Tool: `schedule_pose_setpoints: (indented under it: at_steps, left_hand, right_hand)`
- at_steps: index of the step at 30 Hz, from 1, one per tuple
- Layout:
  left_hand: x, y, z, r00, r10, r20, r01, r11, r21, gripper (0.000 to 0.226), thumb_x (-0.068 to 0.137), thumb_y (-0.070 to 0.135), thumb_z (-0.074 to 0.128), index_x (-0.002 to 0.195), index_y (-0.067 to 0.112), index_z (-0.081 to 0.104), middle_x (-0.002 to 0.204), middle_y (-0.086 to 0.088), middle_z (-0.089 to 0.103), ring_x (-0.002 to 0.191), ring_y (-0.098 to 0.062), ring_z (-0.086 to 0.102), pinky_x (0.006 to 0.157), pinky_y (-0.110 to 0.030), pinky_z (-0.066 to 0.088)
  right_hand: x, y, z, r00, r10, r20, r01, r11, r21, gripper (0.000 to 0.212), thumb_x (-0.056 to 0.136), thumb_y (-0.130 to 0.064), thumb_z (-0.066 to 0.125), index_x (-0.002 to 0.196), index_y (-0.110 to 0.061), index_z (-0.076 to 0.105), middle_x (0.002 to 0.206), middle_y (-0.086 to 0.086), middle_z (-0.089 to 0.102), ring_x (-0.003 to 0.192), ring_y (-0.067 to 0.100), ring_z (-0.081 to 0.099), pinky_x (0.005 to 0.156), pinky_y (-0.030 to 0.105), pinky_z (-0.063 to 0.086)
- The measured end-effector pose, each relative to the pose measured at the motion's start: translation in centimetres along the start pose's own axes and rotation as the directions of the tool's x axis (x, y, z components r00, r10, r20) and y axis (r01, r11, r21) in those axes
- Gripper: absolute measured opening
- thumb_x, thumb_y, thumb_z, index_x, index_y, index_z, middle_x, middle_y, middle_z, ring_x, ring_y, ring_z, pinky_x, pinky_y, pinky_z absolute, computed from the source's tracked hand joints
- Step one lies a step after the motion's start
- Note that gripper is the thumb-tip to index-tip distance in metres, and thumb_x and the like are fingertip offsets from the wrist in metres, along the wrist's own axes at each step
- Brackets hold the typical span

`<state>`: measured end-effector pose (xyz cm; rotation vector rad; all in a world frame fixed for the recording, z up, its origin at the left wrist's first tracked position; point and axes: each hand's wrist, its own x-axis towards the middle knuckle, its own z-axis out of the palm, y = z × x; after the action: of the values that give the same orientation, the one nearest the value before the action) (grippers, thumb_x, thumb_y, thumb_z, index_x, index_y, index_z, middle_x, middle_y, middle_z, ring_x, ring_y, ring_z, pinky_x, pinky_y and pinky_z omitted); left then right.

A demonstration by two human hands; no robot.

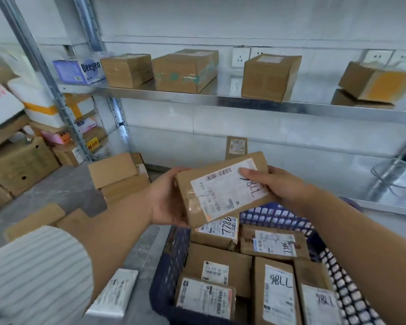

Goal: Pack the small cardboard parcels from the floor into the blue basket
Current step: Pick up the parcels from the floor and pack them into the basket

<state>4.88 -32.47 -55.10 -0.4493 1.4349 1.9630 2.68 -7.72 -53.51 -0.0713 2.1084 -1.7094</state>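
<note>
Basket (174,249) holds labelled parcels (277,294); both hands (167,198) grip one parcel (223,188) above.

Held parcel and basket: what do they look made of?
The parcel looks like matte brown cardboard, with a white paper label and glossy clear tape. The basket is probably dark blue plastic: its walls are a moulded open grid.
</note>
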Motion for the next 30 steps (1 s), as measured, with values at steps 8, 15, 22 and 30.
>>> schedule_pose_setpoints:
  at_steps: [8,15,22,30]
  left_hand:
    - [5.1,-5.9,2.5,0.956,0.132,-0.263,-0.009,0.907,0.422,0.058,0.087,0.065,0.050,0.126,0.022,0.055,0.110,-0.002,0.072,0.107,-0.023,0.063,0.094,-0.045,0.048]
    - [10.3,-11.2,0.0,0.952,0.177,-0.249,0.121,0.530,0.839,0.029,0.096,0.026,0.056,0.124,0.022,0.059,0.118,0.003,0.068,0.096,-0.008,0.063,0.078,-0.021,0.051]
    - [11.0,-11.6,-1.2,0.922,0.256,-0.290,0.183,0.373,0.910,0.067,0.092,0.018,0.060,0.146,0.018,0.021,0.124,-0.003,0.063,0.100,-0.015,0.065,0.076,-0.025,0.053]
    - [10.2,-12.5,-1.1,0.961,0.117,-0.250,0.232,0.147,0.961,0.091,0.091,0.021,0.063,0.154,0.022,-0.002,0.130,-0.006,0.058,0.108,-0.018,0.061,0.090,-0.029,0.051]
  right_hand:
    - [-1.9,11.2,0.0,0.926,0.368,-0.082,-0.342,0.912,0.229,0.057,0.073,-0.051,0.073,0.110,-0.008,0.068,0.097,0.008,0.077,0.095,0.028,0.071,0.089,0.039,0.054]
    - [-0.1,16.8,2.9,0.847,0.523,-0.094,-0.501,0.845,0.187,0.048,0.086,-0.052,0.063,0.103,-0.006,0.062,0.095,0.010,0.073,0.087,0.025,0.070,0.075,0.037,0.060]
    - [1.1,17.8,4.4,0.853,0.513,-0.100,-0.507,0.858,0.079,0.043,0.088,-0.051,0.061,0.107,-0.012,0.061,0.094,0.003,0.074,0.085,0.017,0.070,0.065,0.028,0.057]
    - [0.3,17.5,4.5,0.849,0.526,-0.048,-0.528,0.849,-0.036,0.029,0.089,-0.044,0.064,0.097,-0.017,0.060,0.093,0.001,0.075,0.087,0.018,0.072,0.079,0.037,0.060]
